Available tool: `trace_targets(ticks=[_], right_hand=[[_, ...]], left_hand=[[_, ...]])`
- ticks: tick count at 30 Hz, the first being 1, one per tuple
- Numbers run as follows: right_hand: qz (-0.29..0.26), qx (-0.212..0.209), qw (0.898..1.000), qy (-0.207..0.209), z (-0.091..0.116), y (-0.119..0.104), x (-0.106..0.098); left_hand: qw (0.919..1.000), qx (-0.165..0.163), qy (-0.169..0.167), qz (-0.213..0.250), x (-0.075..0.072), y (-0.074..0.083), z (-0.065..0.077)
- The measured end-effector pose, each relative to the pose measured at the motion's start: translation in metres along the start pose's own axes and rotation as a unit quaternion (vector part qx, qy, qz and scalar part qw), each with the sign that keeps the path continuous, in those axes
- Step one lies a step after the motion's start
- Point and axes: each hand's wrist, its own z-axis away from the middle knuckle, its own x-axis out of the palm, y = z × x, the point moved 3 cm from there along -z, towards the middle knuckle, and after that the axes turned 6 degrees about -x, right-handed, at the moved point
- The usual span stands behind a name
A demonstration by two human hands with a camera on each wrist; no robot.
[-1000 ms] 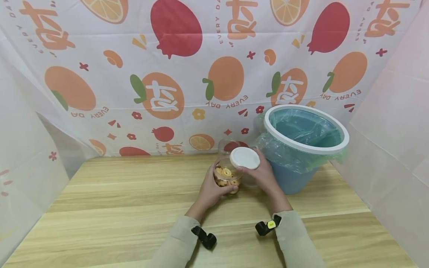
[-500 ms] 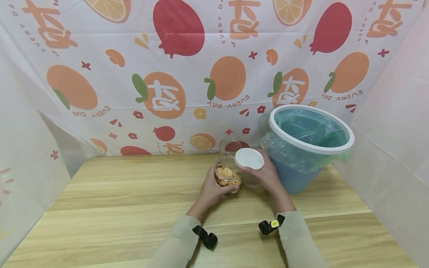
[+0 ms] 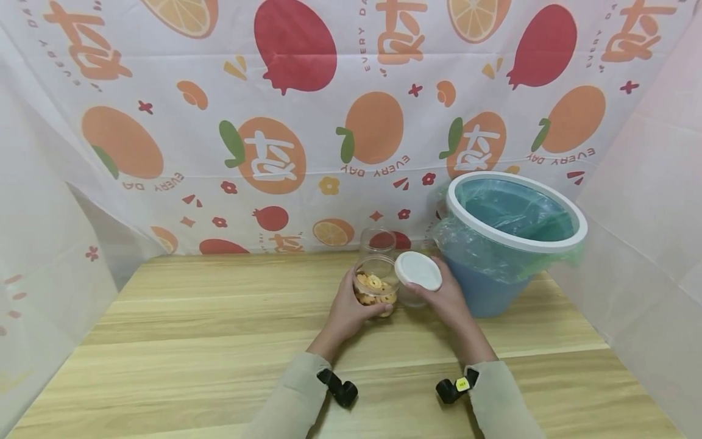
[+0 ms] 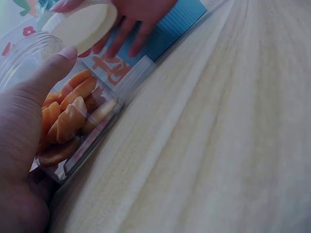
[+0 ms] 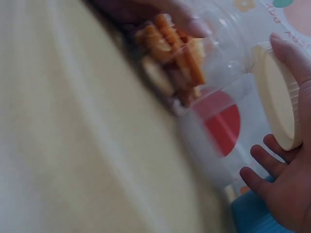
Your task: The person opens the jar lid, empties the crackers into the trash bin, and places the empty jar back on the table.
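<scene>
In the head view my left hand (image 3: 349, 312) grips a clear jar (image 3: 377, 266) standing on the table, thumb across its near side. Small golden-brown cookies (image 4: 68, 114) fill the lower part, and its mouth is uncovered. To the right of it, my right hand (image 3: 451, 300) holds a white screw lid (image 3: 418, 271) by the rim, tilted and apart from the jar. The right wrist view shows the lid's underside (image 5: 277, 97) turned toward the jar, thumb on one edge and a finger at the other. My left palm is partly hidden.
Two more clear containers stand close by: one (image 3: 378, 239) behind the jar, another (image 3: 412, 297) partly hidden below the lid. A blue bin with a white rim (image 3: 518, 242) and green liner stands right of my right hand. Fruit-printed cloth (image 3: 307, 146) hangs behind the wooden table (image 3: 219, 329).
My right hand has drawn the lid rightward and slightly down, widening its gap from the jar, and the lid tilts more. The left hand keeps its grip on the jar.
</scene>
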Motion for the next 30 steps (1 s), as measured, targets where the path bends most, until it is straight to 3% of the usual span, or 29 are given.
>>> trace_targets(ticks=[15, 30], right_hand=[[0.04, -0.021, 0.999, 0.023, 0.042, 0.035, -0.005], [0.12, -0.024, 0.992, 0.025, 0.064, 0.037, -0.005]], left_hand=[[0.9996, -0.005, 0.001, -0.026, 0.0, -0.001, 0.002], [0.9997, -0.01, 0.002, -0.024, -0.001, 0.0, 0.003]])
